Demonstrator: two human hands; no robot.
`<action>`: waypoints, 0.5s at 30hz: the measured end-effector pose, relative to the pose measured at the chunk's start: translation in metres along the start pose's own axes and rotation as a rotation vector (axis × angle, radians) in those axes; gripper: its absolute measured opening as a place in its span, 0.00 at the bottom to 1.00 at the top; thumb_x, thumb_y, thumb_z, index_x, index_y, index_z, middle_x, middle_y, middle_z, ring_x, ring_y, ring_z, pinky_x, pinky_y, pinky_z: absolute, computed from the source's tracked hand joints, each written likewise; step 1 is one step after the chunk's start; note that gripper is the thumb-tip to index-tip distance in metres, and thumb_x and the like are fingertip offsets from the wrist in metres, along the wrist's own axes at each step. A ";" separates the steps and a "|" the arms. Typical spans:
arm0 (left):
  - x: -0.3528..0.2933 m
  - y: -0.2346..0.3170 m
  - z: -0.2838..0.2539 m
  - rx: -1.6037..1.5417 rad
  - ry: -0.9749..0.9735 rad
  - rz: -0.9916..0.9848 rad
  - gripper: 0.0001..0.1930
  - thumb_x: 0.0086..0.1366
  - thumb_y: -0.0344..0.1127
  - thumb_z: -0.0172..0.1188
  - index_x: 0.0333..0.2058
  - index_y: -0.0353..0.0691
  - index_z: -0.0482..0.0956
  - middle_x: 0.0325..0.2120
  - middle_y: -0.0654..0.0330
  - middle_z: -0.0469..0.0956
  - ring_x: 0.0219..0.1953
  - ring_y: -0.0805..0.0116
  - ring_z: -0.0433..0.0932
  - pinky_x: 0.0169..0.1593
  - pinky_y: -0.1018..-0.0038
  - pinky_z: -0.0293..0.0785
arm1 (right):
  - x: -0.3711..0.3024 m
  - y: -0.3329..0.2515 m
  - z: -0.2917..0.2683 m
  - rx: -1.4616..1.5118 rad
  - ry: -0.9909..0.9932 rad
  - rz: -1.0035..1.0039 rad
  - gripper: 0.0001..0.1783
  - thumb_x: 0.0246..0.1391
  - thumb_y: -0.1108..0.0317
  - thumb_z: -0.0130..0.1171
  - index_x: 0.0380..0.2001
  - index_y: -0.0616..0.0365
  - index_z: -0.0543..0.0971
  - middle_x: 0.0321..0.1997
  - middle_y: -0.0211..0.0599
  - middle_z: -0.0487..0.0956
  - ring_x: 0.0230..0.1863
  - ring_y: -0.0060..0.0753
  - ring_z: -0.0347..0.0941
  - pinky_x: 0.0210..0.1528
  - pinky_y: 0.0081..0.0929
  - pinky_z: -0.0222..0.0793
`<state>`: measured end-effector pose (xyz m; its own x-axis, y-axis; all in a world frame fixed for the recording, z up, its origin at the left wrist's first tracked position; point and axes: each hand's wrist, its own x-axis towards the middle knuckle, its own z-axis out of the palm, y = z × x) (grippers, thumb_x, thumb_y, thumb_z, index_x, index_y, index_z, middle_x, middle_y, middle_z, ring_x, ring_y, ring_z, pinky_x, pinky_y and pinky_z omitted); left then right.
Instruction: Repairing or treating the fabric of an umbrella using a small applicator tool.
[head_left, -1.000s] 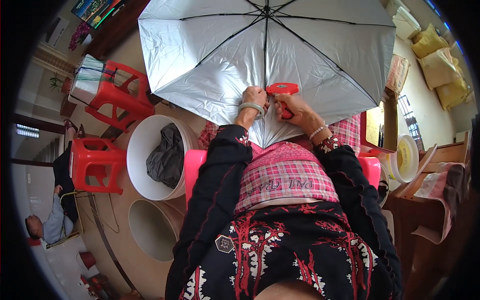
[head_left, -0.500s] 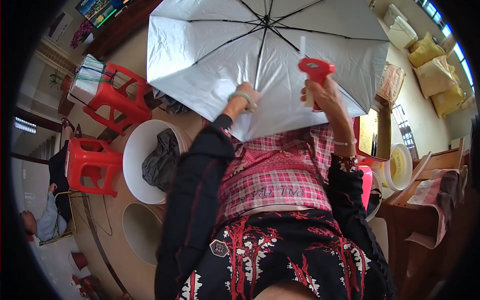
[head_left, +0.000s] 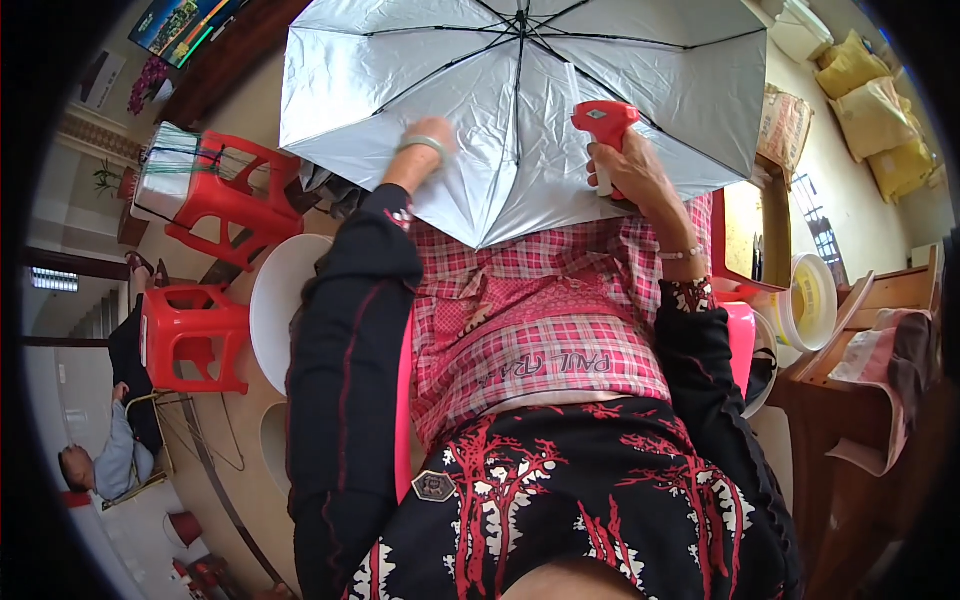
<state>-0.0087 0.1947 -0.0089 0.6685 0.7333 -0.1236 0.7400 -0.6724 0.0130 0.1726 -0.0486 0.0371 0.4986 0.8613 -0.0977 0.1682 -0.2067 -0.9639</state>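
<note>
A silver-lined umbrella lies spread with its inside facing me, its thin black ribs meeting at a black hub. Its near edge rests by the red plaid apron on my lap. My right hand is closed round a red pistol-shaped tool with a pale trigger and a translucent strip pointing up from it. That tool is in front of the near right panel. Over the near left panel is my left hand, wearing a pale bangle, its fingers smeared by motion.
Left of me stand red plastic stools, one bearing a bundle of white sheets, and a white bucket. On the right are a yellowish bucket, a wooden chair and stacked sacks. A person sits at far left.
My left hand has moved left, away from the rib near the middle of the umbrella's near edge. My right hand and the red tool have shifted slightly up and left in the view.
</note>
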 end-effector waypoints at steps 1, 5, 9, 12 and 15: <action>-0.002 0.015 0.005 -0.041 0.006 0.028 0.18 0.52 0.43 0.50 0.28 0.31 0.77 0.32 0.41 0.74 0.38 0.48 0.73 0.44 0.64 0.69 | 0.001 0.001 0.003 0.044 0.002 -0.004 0.13 0.44 0.67 0.50 0.31 0.67 0.68 0.19 0.37 0.72 0.20 0.28 0.71 0.21 0.26 0.66; -0.028 0.079 0.002 -0.094 -0.044 -0.036 0.22 0.52 0.48 0.53 0.39 0.36 0.75 0.43 0.47 0.71 0.47 0.53 0.69 0.49 0.65 0.65 | 0.003 0.004 0.006 0.047 -0.038 0.013 0.15 0.47 0.66 0.50 0.36 0.66 0.68 0.24 0.37 0.73 0.22 0.26 0.71 0.24 0.23 0.67; -0.036 0.099 0.011 -0.200 0.038 -0.096 0.26 0.52 0.53 0.53 0.41 0.36 0.74 0.45 0.48 0.69 0.49 0.53 0.66 0.50 0.62 0.63 | 0.007 0.018 0.004 -0.057 -0.012 -0.027 0.14 0.48 0.67 0.50 0.36 0.66 0.67 0.24 0.37 0.73 0.22 0.26 0.71 0.24 0.23 0.67; -0.047 0.114 0.014 -0.209 0.078 -0.119 0.26 0.53 0.52 0.53 0.41 0.36 0.73 0.45 0.48 0.68 0.50 0.53 0.66 0.50 0.62 0.63 | 0.008 0.027 0.005 0.050 0.013 -0.002 0.13 0.49 0.67 0.49 0.35 0.65 0.68 0.23 0.37 0.73 0.22 0.26 0.71 0.24 0.23 0.67; -0.051 0.120 0.022 -0.161 0.128 -0.146 0.23 0.54 0.50 0.52 0.40 0.35 0.74 0.44 0.48 0.69 0.49 0.53 0.66 0.49 0.64 0.65 | 0.009 0.036 0.007 0.132 0.036 0.018 0.13 0.49 0.67 0.49 0.36 0.65 0.68 0.23 0.37 0.73 0.22 0.26 0.71 0.23 0.23 0.67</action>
<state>0.0444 0.0742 -0.0225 0.5501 0.8351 -0.0087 0.8247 -0.5416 0.1630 0.1771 -0.0455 -0.0003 0.5308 0.8405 -0.1087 0.0470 -0.1573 -0.9864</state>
